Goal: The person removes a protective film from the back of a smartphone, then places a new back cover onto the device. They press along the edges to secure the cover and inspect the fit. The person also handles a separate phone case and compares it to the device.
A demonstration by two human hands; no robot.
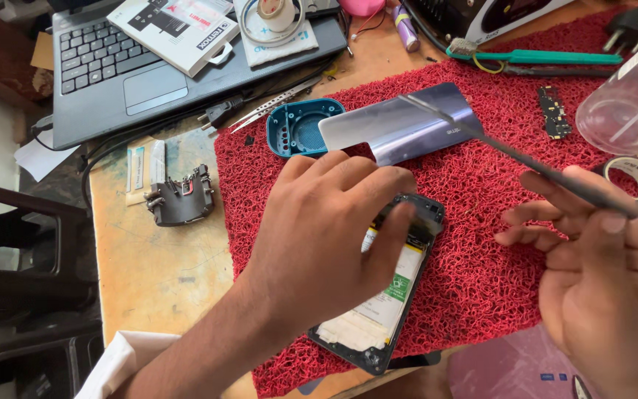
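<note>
On the red mat, the left hand covers the opened phone.

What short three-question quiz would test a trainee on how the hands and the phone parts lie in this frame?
1. True or false: the left hand rests on the opened phone.
2. What does the right hand hold? A) thin metal tool B) tape roll
3. Where does the detached back cover lie?

Key:
1. True
2. A
3. On the red mat, beyond the phone, beside the teal speaker shell.
</note>
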